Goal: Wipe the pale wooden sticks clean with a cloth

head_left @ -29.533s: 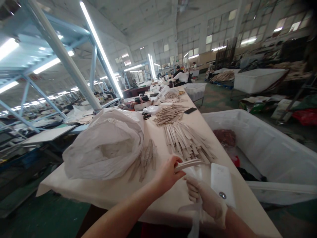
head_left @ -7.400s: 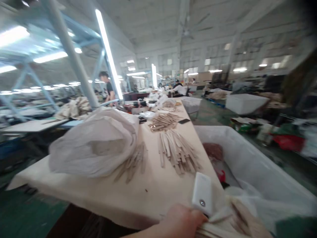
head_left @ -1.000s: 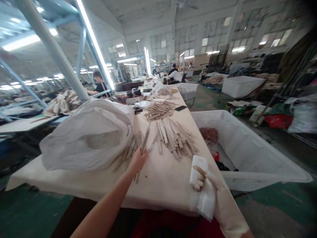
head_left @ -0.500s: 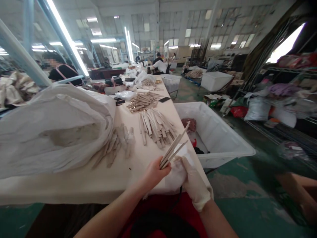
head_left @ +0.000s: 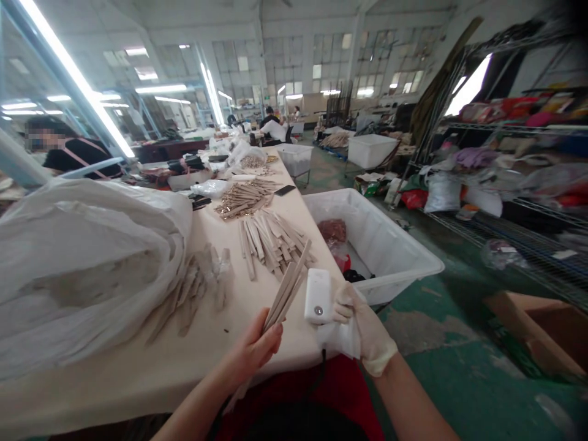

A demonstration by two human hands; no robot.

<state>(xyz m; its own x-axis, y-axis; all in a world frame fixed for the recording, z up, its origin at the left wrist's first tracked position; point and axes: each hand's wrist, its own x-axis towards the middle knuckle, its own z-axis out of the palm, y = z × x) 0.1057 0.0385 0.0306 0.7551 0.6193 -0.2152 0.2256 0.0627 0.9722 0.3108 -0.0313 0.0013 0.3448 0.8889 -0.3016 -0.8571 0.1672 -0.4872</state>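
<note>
Gripping a small bunch of strips [head_left: 288,293] over the near edge of the table [head_left: 151,361], the worker's bare left hand [head_left: 255,350] is closed round their lower ends, and the upper ends fan toward the table's middle. The gloved right hand [head_left: 365,331] works apart from the left at the table's near right corner, clenched on a white wad [head_left: 339,342]. Its fingertips lie at a white device [head_left: 316,296] on that corner; whether they touch it or sit just beside it is hard to tell.

Much is already laid out. A heap [head_left: 271,242] of bare strips lies mid-table, and a second heap with gilt ends [head_left: 243,199] lies farther up. A looser lot in clear sleeves [head_left: 197,288] sits on the table's left, against a big sack [head_left: 82,269] whose contents cannot be seen. By that showing, the bunch in hand is a small share of the whole.

A bin [head_left: 390,245] stands off the table's right side, and a co-worker [head_left: 68,153] stands beyond its far left.

No brand or lettering can be read, and the device shows only a round mark.
</note>
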